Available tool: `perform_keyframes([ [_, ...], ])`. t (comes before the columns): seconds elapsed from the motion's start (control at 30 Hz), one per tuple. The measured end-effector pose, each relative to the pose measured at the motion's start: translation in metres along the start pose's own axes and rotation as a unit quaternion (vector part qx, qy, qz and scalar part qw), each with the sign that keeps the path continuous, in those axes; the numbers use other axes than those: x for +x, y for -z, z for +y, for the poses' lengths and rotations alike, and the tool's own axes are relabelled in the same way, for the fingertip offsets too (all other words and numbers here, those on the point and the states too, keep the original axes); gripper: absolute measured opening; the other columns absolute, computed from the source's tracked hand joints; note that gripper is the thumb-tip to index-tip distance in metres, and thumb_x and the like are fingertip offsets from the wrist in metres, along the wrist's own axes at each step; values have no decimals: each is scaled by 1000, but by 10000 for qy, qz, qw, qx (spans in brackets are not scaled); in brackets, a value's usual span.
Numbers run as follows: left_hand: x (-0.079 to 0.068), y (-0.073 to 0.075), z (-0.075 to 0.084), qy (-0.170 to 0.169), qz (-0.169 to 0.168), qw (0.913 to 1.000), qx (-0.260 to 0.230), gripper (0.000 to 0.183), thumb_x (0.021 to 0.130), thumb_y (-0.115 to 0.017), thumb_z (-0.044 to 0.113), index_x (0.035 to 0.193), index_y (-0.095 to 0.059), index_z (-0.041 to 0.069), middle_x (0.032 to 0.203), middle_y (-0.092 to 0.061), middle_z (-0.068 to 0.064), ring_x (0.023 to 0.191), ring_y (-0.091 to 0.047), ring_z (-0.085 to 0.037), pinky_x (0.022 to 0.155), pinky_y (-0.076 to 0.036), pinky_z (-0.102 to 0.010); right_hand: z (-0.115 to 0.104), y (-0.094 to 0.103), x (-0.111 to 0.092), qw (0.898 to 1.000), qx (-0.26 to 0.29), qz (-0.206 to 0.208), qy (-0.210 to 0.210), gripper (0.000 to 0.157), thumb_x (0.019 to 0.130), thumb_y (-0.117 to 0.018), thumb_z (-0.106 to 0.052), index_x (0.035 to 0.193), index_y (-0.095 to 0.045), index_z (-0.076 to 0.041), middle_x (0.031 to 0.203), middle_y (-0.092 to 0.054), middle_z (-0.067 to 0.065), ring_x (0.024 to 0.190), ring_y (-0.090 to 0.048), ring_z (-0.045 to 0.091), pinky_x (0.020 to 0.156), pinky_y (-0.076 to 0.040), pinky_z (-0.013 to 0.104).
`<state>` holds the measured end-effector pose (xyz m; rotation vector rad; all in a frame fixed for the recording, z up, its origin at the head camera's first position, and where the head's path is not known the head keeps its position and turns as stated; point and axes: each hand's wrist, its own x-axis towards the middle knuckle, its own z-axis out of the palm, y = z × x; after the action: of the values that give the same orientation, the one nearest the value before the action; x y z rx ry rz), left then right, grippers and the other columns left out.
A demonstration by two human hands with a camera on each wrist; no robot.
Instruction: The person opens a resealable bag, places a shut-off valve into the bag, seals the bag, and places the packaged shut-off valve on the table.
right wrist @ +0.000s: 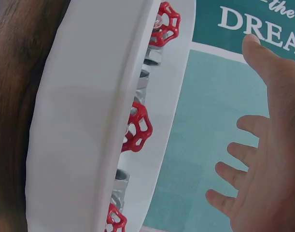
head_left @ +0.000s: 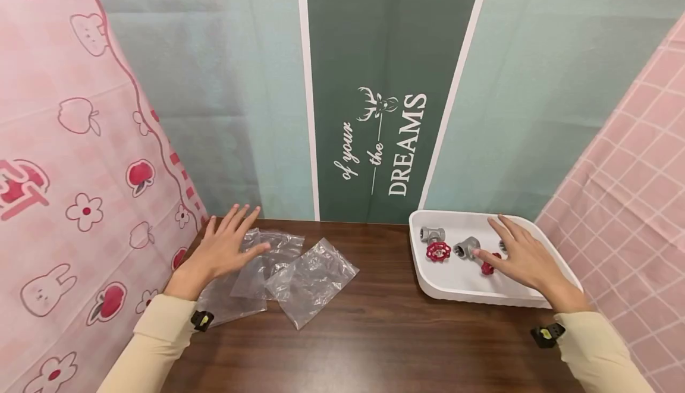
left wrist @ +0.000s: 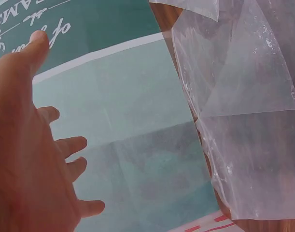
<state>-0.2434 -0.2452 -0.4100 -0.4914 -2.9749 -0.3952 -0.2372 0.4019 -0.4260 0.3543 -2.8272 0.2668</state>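
Fingers spread, my left hand hovers over several clear plastic bags on the left of the wooden table. The same bags lie beyond its fingers in the left wrist view. My right hand, also with fingers extended, is above a white tray on the right. Metal valves with red handwheels lie in the tray: one valve at its left, another valve by my right thumb. A third valve shows in the right wrist view, mostly hidden by my hand in the head view. Both hands hold nothing.
The brown table ends at a hanging green cloth with white lettering. A pink patterned cloth hangs at the left, and a pink checked cloth at the right, close beside the tray.
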Motion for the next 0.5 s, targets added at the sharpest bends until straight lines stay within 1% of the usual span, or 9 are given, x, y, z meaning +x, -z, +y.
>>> perform_keyframes([
  [0.17,3,3,-2,-153,219,9996,60,90,102,-58,64,170,-25,15,173,-30,-20,162,-20,-44,123,-16,-78,-9,3,4,10000,12,4,-72,88,95,-73,-57,157,-45,-1,159,-44,32,142,-43,56,106,-39,77],
  [0.33,5,5,-5,-271,360,9990,80,83,104,-60,59,169,-29,18,166,-43,-22,155,-37,-45,118,-31,-75,-20,5,7,9999,118,79,-89,84,94,-76,-53,153,-50,0,155,-50,31,140,-46,56,105,-40,76],
  [0.5,5,6,-5,-331,467,9984,23,78,105,-62,52,168,-32,16,159,-50,-23,147,-47,-45,113,-39,-73,-31,3,9,9996,212,122,-128,80,94,-77,-50,152,-52,0,151,-54,31,135,-49,57,104,-41,76],
])
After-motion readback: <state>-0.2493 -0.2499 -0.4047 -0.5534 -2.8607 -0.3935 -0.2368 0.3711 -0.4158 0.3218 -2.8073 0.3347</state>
